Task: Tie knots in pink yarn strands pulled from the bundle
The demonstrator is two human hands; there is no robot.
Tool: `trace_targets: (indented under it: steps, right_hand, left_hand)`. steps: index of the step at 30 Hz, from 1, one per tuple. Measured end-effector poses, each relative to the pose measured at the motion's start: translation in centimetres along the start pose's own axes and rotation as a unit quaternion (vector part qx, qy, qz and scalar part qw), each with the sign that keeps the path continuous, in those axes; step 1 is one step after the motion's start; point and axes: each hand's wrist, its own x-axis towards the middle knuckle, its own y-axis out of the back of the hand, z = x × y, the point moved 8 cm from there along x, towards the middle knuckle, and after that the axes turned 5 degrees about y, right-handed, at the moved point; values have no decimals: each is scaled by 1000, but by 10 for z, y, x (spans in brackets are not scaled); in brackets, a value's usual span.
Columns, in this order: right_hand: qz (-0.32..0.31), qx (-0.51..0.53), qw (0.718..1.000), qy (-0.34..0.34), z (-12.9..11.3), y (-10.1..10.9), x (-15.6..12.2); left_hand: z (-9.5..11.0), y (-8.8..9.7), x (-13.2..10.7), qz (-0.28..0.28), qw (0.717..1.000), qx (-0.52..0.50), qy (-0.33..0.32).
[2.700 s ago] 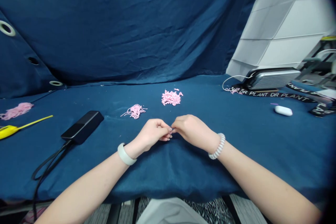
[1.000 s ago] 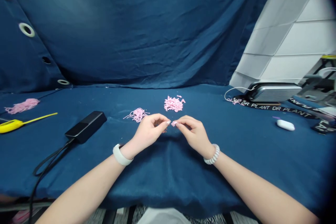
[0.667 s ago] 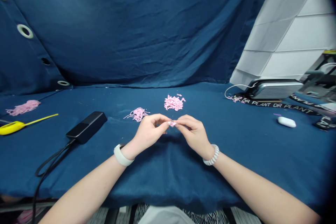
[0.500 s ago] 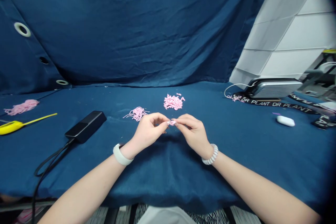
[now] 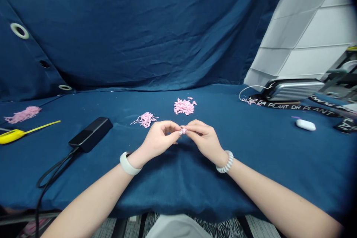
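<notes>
My left hand [image 5: 159, 140] and my right hand [image 5: 203, 138] meet fingertip to fingertip over the blue cloth [image 5: 178, 178]. Both are pinched on a small pink knotted piece [image 5: 183, 131] held between them. Just beyond my left hand lies a loose bundle of pink strings [image 5: 145, 119]. Farther back sits a heap of small pink knotted pieces [image 5: 184, 106]. I wear a white band on my left wrist and a coiled white band on my right wrist.
A black power brick [image 5: 90, 134] with its cable lies at the left. A yellow tool [image 5: 16, 132] and more pink string [image 5: 22, 114] lie at the far left. At the right are a white case [image 5: 306, 125], a silver device [image 5: 295, 89] and a black lettered strap [image 5: 292, 106].
My hands have lifted slightly off the cloth and shifted a little farther from me. The pink piece now shows between my fingertips. The view has swung slightly.
</notes>
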Motion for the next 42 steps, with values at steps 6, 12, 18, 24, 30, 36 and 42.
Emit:
trace_targets:
  steps: [6, 12, 18, 24, 30, 36, 42]
  right_hand:
    - [-14, -40, 999, 19, -7, -1, 1]
    - [-34, -60, 998, 11, -6, -3, 2]
    - [-34, -48, 998, -27, 0, -3, 1]
    - [-5, -95, 996, -3, -10, -2, 1]
    - [26, -132, 990, 33, -18, 2, 0]
    - [43, -140, 989, 25, -16, 7, 1]
    - [51, -132, 990, 2, -10, 10, 1]
  left_hand:
    - [-2, 1, 0, 10, 1000, 6, 3]
    - [-9, 2, 2, 15, 998, -44, 33]
    - [-16, 2, 4, 19, 992, -110, 58]
    - [-16, 0, 2, 23, 994, -86, 60]
    - [-14, -4, 1, 14, 995, -79, 60]
    - [-14, -3, 0, 25, 995, -72, 64]
    - [-22, 0, 0, 39, 990, -104, 88]
